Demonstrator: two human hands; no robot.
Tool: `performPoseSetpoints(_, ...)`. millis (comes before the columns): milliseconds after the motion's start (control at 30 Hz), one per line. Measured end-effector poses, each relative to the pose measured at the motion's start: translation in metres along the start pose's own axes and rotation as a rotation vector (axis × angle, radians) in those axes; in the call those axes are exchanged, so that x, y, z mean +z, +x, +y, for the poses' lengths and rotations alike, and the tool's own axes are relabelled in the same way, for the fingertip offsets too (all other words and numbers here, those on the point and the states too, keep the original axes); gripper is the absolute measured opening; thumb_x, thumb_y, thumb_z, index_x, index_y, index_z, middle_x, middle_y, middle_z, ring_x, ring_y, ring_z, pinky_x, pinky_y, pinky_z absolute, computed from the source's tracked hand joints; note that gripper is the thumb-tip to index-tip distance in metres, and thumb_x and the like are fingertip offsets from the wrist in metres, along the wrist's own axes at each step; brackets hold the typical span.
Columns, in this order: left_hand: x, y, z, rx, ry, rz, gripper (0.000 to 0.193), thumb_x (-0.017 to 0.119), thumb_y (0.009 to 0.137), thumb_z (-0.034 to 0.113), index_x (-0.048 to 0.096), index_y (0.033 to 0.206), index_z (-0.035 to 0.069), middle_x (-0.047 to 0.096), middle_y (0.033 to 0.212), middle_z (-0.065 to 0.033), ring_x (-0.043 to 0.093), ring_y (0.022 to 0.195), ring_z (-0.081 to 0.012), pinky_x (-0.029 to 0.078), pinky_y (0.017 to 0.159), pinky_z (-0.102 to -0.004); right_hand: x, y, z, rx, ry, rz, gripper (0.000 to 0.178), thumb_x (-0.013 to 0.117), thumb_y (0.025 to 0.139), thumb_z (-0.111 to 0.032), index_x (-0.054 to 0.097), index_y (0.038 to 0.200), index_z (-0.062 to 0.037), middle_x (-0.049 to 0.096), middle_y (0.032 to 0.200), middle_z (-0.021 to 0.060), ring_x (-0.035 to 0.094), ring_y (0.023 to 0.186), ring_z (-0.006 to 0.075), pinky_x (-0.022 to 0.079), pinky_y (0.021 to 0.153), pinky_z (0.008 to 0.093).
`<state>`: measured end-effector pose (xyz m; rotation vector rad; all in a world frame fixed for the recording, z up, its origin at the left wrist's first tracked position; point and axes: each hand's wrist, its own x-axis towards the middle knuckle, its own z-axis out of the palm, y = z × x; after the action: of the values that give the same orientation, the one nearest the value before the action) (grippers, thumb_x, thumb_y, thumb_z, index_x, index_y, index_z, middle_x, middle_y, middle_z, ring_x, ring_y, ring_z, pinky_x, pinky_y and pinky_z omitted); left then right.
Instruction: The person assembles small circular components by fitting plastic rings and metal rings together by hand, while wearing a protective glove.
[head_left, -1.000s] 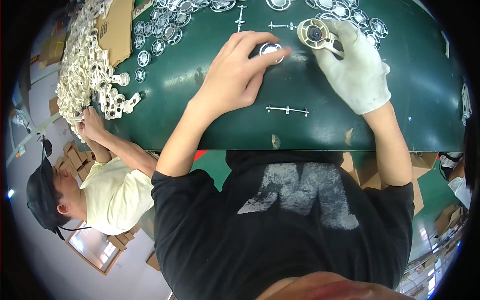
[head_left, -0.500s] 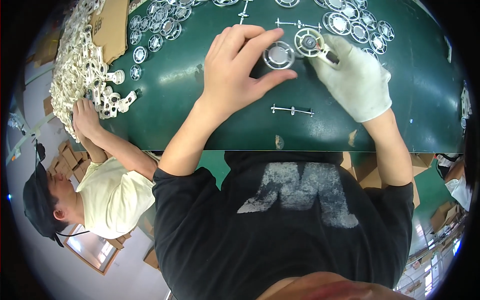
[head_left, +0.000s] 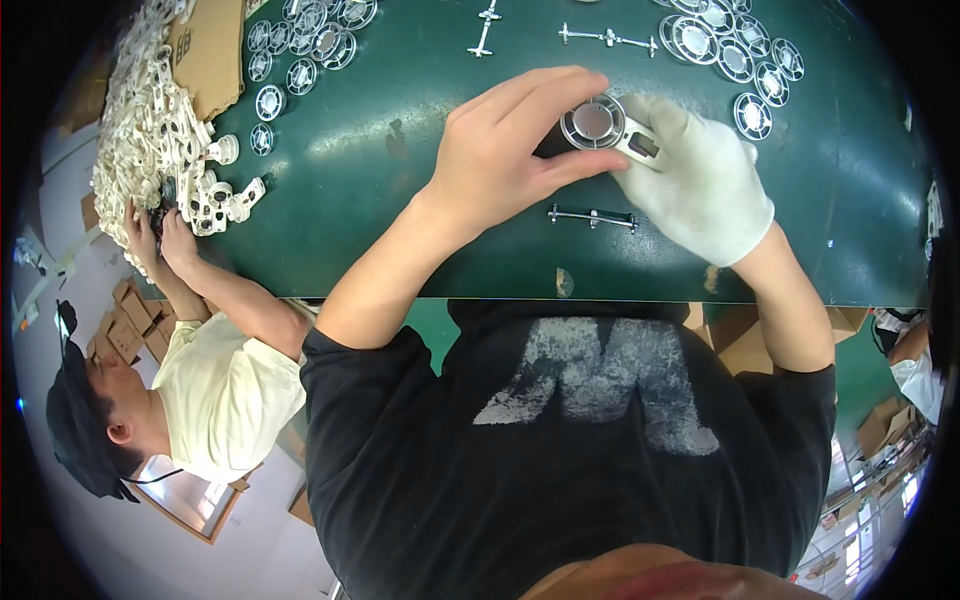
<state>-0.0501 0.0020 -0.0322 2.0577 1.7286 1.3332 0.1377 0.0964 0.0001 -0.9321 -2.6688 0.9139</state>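
My bare left hand (head_left: 500,145) grips the rim of a round silver ring cover (head_left: 593,122) between thumb and fingers. That cover now lies over the round end of a white plastic housing (head_left: 640,147), whose small rectangular slot shows. My right hand (head_left: 700,180), in a white glove, is closed on the housing from the right. Whether the cover is fully seated cannot be seen. Just below my hands a thin metal rod with cross pieces (head_left: 593,218) lies on the green table (head_left: 450,265).
More silver covers lie in groups at the far left (head_left: 302,76) and far right (head_left: 752,116). Two more rods (head_left: 608,38) lie at the back. On the left are a heap of white housings (head_left: 150,130), a cardboard sheet (head_left: 212,60) and a co-worker's hands (head_left: 178,240).
My left hand has brought the silver cover right, onto the housing's round end, which was apart from it before. The co-worker's hands have shifted at the heap.
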Motion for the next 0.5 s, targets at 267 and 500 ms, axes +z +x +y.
performPoseSetpoints(267,-0.001,0.003,0.003,0.306,-0.014,0.013,0.058,0.090,0.069,0.019,0.069,0.117,-0.004,0.074,0.109,-0.0162,0.073,0.095,-0.0294,0.059,0.079,-0.0340,-0.010,0.008,0.004,0.134,0.565,-0.440,0.041,0.064,0.096,-0.044,0.070,0.107,-0.0059,0.065,0.075,0.0084,0.061,0.068,0.0186,0.049,0.066,0.0335)
performPoseSetpoints(500,-0.004,-0.001,0.006,-0.252,-0.633,-0.213,0.032,0.072,0.092,0.004,0.065,0.122,-0.006,0.067,0.129,-0.0206,0.066,0.115,-0.0236,0.056,0.095,-0.0340,0.007,0.003,-0.002,-0.106,0.280,-0.072,0.026,0.064,0.098,-0.038,0.072,0.103,-0.0132,0.071,0.076,0.0093,0.071,0.072,0.0288,0.056,0.063,0.0376)
